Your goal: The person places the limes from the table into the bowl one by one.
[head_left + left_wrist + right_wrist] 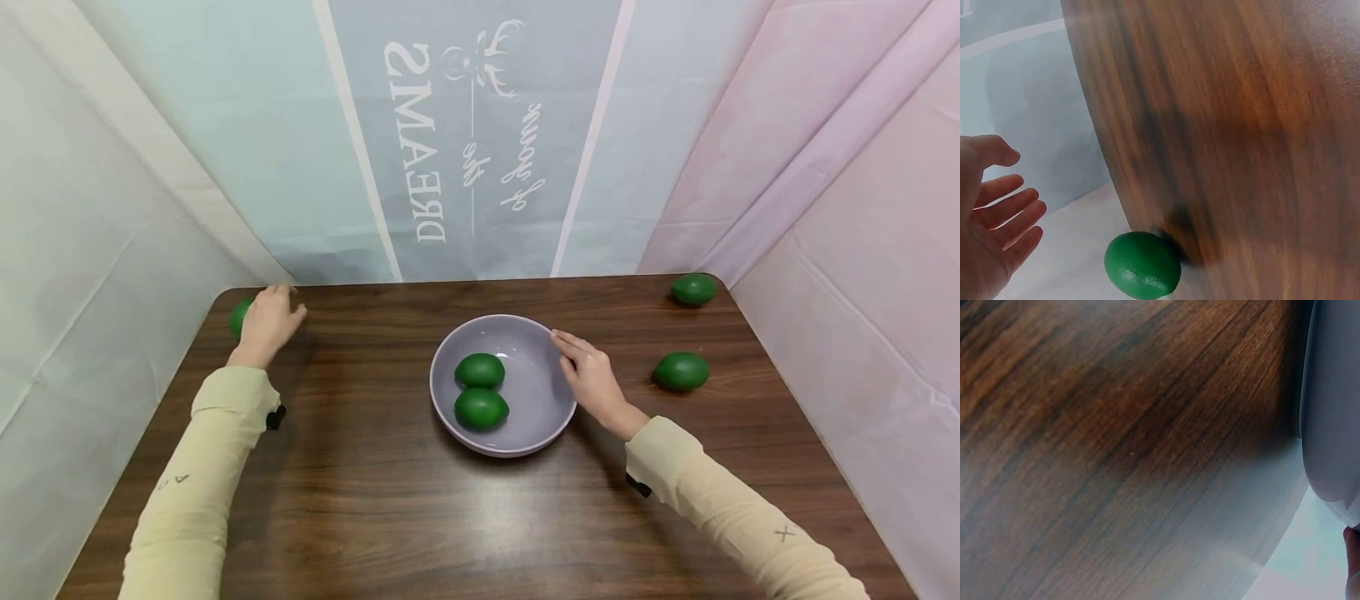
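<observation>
Left of the bowl (pixel 536 396) and slightly beyond it, the corner fruit (pixel 240 318) is lying by the tabletop (pixel 352 408) edge; beside it we are seeing the left hand (pixel 270 322) hovering, released and holding nothing, its fingers spread and slightly bent. For a sound pick, we should be bringing the palm over this fruit, then closing thumb and fingers around its widest part, squeezing lightly, since so smooth a body could be rolling off the edge. At the bowl's right rim, the right hand (pixel 592 381) is lying with straight fingers, not clenched; we cannot tell how firmly it is pressing. A light touch should be preventing any tipping.

As to materials, the corner fruit is showing a smooth, faintly glossy green skin. The bowl is presenting a round, lilac-grey wall; inside its left half, the rear fruit (pixel 480 371) and front fruit (pixel 481 409) are lying together, both oval with tapering ends. Right of the bowl, the inner fruit (pixel 681 372) is resting; farther right and beyond, the outer fruit (pixel 693 289). Beneath the bowl, the tabletop is displaying dark, streaked wood grain.
</observation>
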Action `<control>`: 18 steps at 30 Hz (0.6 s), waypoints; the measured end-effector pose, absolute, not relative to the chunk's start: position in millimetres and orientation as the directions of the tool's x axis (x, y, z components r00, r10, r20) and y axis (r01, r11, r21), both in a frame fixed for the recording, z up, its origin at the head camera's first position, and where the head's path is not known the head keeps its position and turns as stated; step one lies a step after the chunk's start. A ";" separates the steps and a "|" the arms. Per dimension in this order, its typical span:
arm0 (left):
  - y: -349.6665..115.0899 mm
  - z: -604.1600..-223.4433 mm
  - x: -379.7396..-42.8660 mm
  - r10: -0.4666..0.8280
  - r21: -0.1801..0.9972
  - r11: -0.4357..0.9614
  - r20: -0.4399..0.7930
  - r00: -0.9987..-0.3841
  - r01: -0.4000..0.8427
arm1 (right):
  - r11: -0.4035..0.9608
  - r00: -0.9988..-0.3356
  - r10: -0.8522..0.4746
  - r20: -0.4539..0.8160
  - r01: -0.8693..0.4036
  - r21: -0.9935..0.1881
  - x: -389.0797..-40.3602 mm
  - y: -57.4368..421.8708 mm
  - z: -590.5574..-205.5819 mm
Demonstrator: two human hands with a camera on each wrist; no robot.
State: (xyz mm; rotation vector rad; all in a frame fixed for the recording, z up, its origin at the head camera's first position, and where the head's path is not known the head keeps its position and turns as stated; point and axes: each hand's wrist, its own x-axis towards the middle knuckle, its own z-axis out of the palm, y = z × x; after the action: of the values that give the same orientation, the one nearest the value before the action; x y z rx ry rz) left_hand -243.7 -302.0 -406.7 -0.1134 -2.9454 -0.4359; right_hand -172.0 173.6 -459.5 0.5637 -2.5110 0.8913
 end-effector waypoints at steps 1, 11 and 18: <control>-302.8 -405.9 -243.9 0.046 0.282 0.955 0.171 -0.984 0.094 | 0.713 -0.834 -0.231 0.501 -0.496 -0.496 -171.8 173.8 -459.3; -315.2 -407.8 -248.8 0.016 0.261 0.963 0.185 -0.983 0.065 | 0.706 -0.834 -0.233 0.501 -0.499 -0.502 -171.7 171.8 -456.9; -320.4 -410.4 -251.2 -0.013 0.279 0.959 0.203 -0.979 0.045 | 0.714 -0.817 -0.235 0.526 -0.512 -0.478 -173.0 173.7 -459.9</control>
State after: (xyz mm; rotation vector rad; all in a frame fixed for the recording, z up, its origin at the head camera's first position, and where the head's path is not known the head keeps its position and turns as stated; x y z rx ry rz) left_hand -251.2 -320.4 -410.4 -0.0245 -2.9073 -0.4215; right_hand -173.0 173.7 -459.9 0.5745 -2.4876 0.8753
